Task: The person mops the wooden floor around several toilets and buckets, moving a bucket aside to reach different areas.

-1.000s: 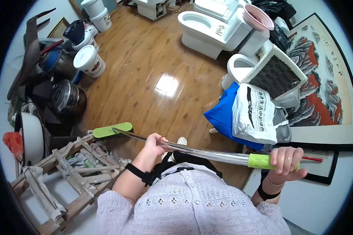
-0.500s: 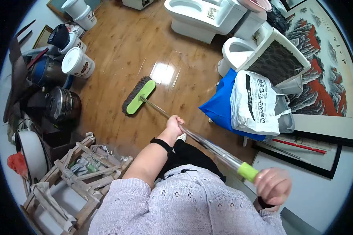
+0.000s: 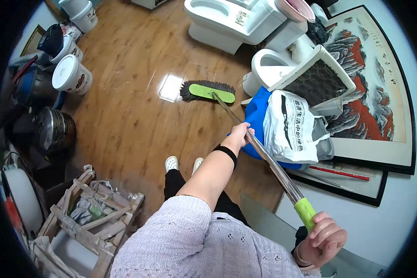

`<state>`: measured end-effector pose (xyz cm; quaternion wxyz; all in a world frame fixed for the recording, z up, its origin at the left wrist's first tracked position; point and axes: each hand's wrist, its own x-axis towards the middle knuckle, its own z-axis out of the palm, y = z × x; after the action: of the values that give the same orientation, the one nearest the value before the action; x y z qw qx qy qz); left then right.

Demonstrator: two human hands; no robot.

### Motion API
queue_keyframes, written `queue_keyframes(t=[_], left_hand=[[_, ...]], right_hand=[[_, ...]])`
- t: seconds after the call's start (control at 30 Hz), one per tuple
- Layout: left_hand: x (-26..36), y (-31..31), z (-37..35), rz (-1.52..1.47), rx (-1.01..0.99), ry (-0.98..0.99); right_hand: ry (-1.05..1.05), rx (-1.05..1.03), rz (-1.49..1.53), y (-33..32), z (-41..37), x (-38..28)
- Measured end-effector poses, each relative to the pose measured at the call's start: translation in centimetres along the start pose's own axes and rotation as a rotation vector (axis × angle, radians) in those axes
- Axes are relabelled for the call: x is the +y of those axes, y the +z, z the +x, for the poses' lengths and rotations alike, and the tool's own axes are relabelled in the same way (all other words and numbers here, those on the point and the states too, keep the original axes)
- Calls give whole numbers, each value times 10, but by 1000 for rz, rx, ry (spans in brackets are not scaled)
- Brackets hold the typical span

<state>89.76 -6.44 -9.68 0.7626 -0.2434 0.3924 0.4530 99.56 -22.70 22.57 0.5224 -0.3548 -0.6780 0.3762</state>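
Broom-guiding step, apparently: left hand (image 3: 241, 134) grips pole (image 3: 277, 172), right hand (image 3: 326, 238) curled round green grip (image 3: 305, 212). Next move calls for steering brush head (image 3: 203, 91), beyond left hand, clear of blue bag (image 3: 257, 113).

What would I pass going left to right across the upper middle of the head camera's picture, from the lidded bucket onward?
White lidded bucket → green broom head → white printed bag → framed landscape painting.
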Motion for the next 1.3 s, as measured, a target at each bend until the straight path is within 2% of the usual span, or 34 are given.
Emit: queue_keyframes(t=[0.07,0.23,0.3,0.37,0.43,0.47,0.5,0.57,0.7,0.77,0.8,0.9,0.97,1.03,1.13,1.23,1.3], left_hand=[[9,-6,-8,117,-79,2],[14,-39,-51,24,-144,-62],[12,-65,-77,-158,-199,-92],[20,-88,-132,-116,-112,-26],[21,-134,-152,-194,-114,38],[25,-153,-170,-260,-120,19],[30,-171,-189,-326,-127,4],[35,-218,-204,-345,-47,103],[49,-307,-222,-396,273,252],[53,-345,-220,-371,280,319],[60,-353,-212,-547,403,250],[63,-356,-187,-494,459,225],[61,-322,-182,-432,481,242],[60,-288,-174,-488,504,204],[51,-234,-152,-411,484,98],[32,-205,-99,-169,413,30],[8,-160,-80,-150,451,27]], right_hand=[[-80,-3,-25,16,5,0],[-139,49,99,20,23,-27],[-131,-76,258,16,30,-42],[-124,-43,262,22,36,-51],[-36,-113,458,30,43,-55],[-32,-244,458,31,45,-52],[-33,-240,453,39,47,-48],[18,-441,702,68,48,-33],[144,-699,1005,115,19,11],[325,-771,925,127,0,20],[319,-772,930,128,-5,25],[351,-790,927,122,-11,40],[349,-652,983,105,-6,46],[321,-624,976,83,-1,46],[244,-568,939,42,1,44],[215,-354,790,-6,-7,35],[207,-229,698,-38,-18,28]])
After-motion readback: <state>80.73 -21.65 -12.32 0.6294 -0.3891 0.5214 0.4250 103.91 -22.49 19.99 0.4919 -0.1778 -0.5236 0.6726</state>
